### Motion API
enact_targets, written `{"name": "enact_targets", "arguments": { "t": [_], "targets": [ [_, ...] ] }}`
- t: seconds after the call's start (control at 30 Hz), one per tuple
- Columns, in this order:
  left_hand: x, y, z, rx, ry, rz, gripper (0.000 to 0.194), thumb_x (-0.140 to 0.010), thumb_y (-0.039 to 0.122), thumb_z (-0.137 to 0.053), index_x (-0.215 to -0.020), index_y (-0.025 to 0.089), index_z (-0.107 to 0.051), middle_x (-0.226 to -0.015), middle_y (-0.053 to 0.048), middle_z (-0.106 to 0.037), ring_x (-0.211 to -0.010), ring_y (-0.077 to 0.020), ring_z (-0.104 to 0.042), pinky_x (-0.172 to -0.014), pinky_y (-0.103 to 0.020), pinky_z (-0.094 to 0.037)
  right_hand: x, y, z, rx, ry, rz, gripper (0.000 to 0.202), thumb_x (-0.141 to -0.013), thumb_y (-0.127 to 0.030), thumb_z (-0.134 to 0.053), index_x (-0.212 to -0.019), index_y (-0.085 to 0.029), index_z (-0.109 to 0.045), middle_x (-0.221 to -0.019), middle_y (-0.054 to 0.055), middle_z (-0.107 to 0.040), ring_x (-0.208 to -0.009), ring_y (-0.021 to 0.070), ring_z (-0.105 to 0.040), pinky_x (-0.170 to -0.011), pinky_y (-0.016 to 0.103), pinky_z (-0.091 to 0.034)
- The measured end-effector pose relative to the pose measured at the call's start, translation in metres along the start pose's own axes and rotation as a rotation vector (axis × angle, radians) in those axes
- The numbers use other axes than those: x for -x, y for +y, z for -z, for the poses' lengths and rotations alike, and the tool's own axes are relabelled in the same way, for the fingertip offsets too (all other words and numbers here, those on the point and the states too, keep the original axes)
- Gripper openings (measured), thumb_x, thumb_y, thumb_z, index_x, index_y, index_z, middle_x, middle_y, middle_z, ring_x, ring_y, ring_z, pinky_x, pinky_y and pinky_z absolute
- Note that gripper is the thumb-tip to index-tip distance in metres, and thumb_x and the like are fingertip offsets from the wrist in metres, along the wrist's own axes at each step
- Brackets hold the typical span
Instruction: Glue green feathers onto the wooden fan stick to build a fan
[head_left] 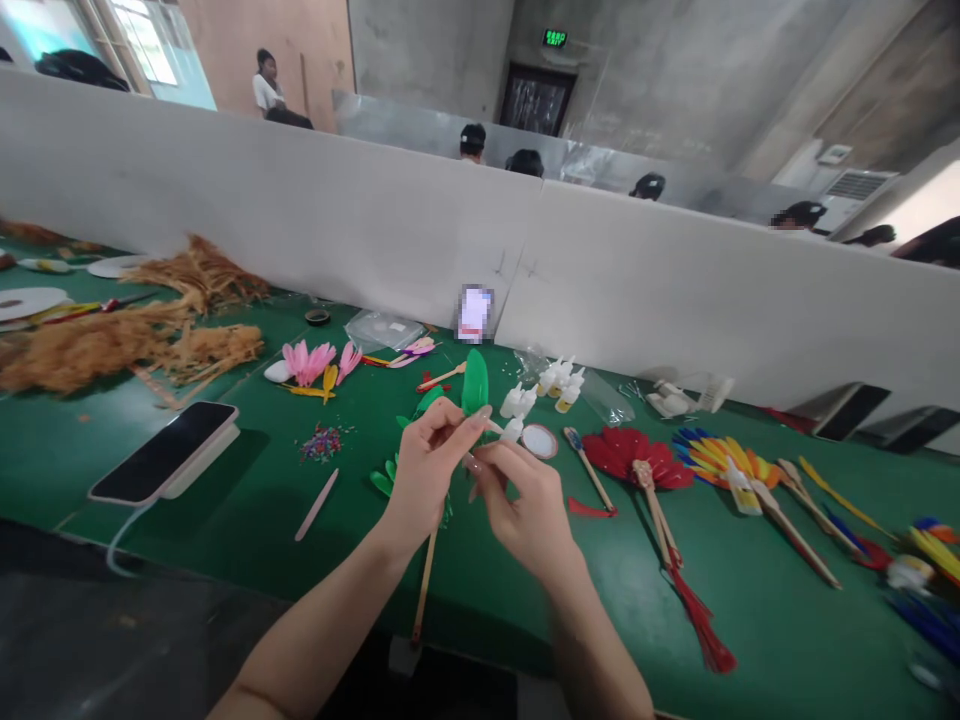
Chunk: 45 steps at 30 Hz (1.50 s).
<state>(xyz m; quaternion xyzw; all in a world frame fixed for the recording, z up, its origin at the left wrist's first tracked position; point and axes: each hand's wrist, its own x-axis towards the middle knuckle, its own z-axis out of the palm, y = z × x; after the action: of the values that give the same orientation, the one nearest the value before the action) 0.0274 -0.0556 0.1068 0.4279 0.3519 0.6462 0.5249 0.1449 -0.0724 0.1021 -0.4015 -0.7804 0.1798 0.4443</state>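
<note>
An upright green feather (474, 382) is pinched between the thumb and fingers of my left hand (421, 462). Just below and to the right, my right hand (525, 497) has its fingertips closed together near the feather's lower end; what they hold is hidden. A small white glue bottle (513, 430) with its nozzle tilted left shows right behind my right fingers; I cannot tell whether it is touched. Beneath my hands lies a partly hidden green feather fan (382, 480), its thin wooden handle (426, 580) pointing toward me.
Several glue bottles (559, 378) stand behind a round white lid (540, 441). A red feather fan (637, 462) and a multicoloured fan (731, 462) lie right. Left are pink feathers (307, 363), beads (321, 443), a pink stick (316, 505) and a phone (166, 452). A white partition (337, 210) borders the table.
</note>
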Motion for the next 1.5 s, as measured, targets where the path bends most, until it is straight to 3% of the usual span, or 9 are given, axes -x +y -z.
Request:
{"name": "enact_targets", "arguments": {
  "t": [0.23,0.47,0.6,0.77,0.97,1.23,1.37,1.5],
  "targets": [
    [-0.007,-0.005,0.009,0.053,0.021,0.031,0.03,-0.08,0.03,-0.068,-0.059,0.016,-0.052,-0.063,0.003,-0.049,-0.068,-0.0091,-0.05,-0.064,-0.021,-0.039,-0.006,0.002,-0.017,0.087,0.013,0.023,0.017,-0.09,-0.013,-0.039,-0.079,-0.019,-0.05,-0.069,0.002,-0.054,-0.055,0.0117,-0.051,-0.051,0.022,-0.04],
    [-0.014,-0.005,0.016,0.224,0.062,0.155,0.035,-0.072,0.031,-0.074,-0.055,0.015,-0.049,-0.065,0.003,-0.055,-0.063,-0.0068,-0.049,-0.061,-0.019,-0.038,-0.006,0.002,-0.026,-0.001,0.153,-0.059,0.017,-0.092,-0.017,-0.042,-0.077,-0.02,-0.048,-0.062,-0.003,-0.047,-0.05,0.0104,-0.047,-0.05,0.023,-0.038],
    [-0.017,-0.002,0.019,0.258,0.091,0.203,0.033,-0.068,0.033,-0.077,-0.057,0.015,-0.053,-0.063,0.003,-0.056,-0.055,-0.005,-0.044,-0.053,-0.019,-0.036,-0.006,-0.001,-0.025,-0.181,0.145,-0.214,0.019,-0.094,-0.026,-0.042,-0.079,-0.02,-0.052,-0.067,-0.001,-0.057,-0.053,0.0107,-0.056,-0.052,0.023,-0.046],
    [-0.018,0.0,0.019,0.225,0.077,0.185,0.034,-0.071,0.032,-0.074,-0.056,0.015,-0.05,-0.068,0.001,-0.06,-0.063,-0.0077,-0.053,-0.053,-0.018,-0.04,-0.01,-0.001,-0.027,-0.251,0.102,-0.307,0.015,-0.09,-0.03,-0.051,-0.092,-0.019,-0.061,-0.083,0.004,-0.071,-0.059,0.0128,-0.066,-0.052,0.023,-0.05],
    [-0.018,-0.003,0.016,0.196,0.079,0.149,0.033,-0.071,0.033,-0.074,-0.056,0.015,-0.05,-0.065,0.001,-0.058,-0.067,-0.0093,-0.055,-0.054,-0.018,-0.04,-0.013,0.002,-0.029,-0.137,0.155,-0.231,0.016,-0.089,-0.025,-0.051,-0.081,-0.019,-0.063,-0.069,0.003,-0.067,-0.053,0.0124,-0.062,-0.051,0.024,-0.049],
    [-0.019,-0.007,0.007,0.221,0.116,0.179,0.033,-0.068,0.032,-0.076,-0.054,0.015,-0.051,-0.062,0.002,-0.055,-0.066,-0.0084,-0.052,-0.056,-0.018,-0.039,-0.012,0.01,-0.028,0.174,0.166,-0.044,0.016,-0.092,-0.019,-0.042,-0.079,-0.019,-0.052,-0.065,0.001,-0.059,-0.05,0.011,-0.053,-0.049,0.023,-0.04],
    [-0.02,-0.01,0.004,0.25,0.096,0.19,0.033,-0.067,0.033,-0.077,-0.055,0.015,-0.052,-0.063,0.002,-0.054,-0.07,-0.0092,-0.054,-0.059,-0.019,-0.039,-0.012,0.014,-0.026,0.21,0.197,-0.025,0.015,-0.092,-0.018,-0.039,-0.08,-0.021,-0.048,-0.065,0.0,-0.055,-0.053,0.0121,-0.052,-0.05,0.023,-0.038],
    [-0.021,-0.01,0.003,0.264,0.11,0.221,0.029,-0.066,0.032,-0.078,-0.058,0.015,-0.056,-0.063,0.003,-0.054,-0.06,-0.0064,-0.048,-0.055,-0.019,-0.037,-0.011,0.019,-0.022,0.143,0.269,-0.08,0.013,-0.092,-0.02,-0.038,-0.082,-0.022,-0.045,-0.065,-0.001,-0.052,-0.053,0.0127,-0.051,-0.05,0.024,-0.038]
  ]
}}
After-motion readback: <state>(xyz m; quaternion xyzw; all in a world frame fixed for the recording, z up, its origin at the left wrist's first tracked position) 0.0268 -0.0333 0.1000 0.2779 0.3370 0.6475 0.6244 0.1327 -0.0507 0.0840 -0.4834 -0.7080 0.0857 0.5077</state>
